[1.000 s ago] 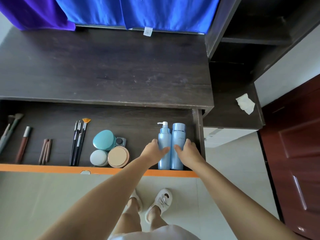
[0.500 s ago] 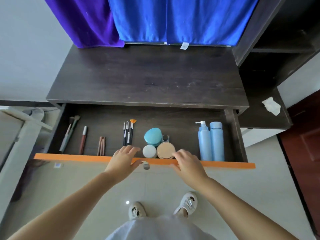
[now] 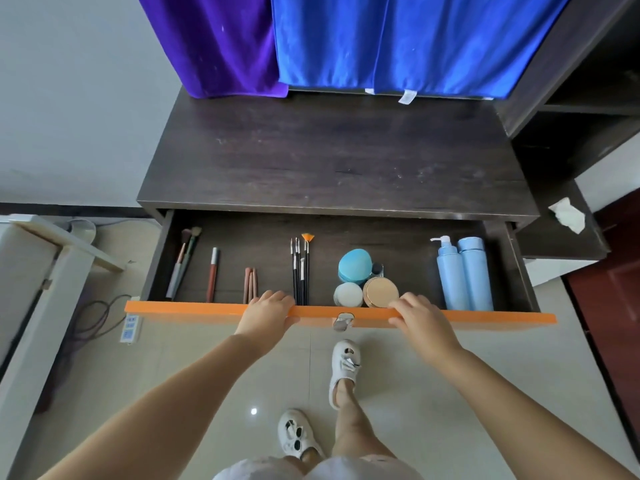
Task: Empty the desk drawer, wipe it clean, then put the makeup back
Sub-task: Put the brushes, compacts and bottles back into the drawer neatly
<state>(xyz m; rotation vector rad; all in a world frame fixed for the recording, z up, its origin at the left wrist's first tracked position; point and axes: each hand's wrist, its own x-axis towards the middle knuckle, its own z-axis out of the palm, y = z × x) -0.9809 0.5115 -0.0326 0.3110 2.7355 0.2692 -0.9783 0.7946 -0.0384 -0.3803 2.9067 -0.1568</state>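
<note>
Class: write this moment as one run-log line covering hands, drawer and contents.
left hand: on orange drawer front | right hand: on it too | drawer: open | blue bottles, brushes: inside | desktop: bare

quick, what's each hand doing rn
Left hand: closed over the orange drawer front.
Right hand: closed over the same front edge.

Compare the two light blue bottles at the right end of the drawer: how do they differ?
The left bottle has a white pump dispenser on top; the right bottle ends in a plain blue cap. The left bottle's body narrows to a neck under the pump, while the right bottle looks straight-sided and slightly wider. Both are light blue, lie side by side touching, tops pointing toward the back of the drawer.
</note>
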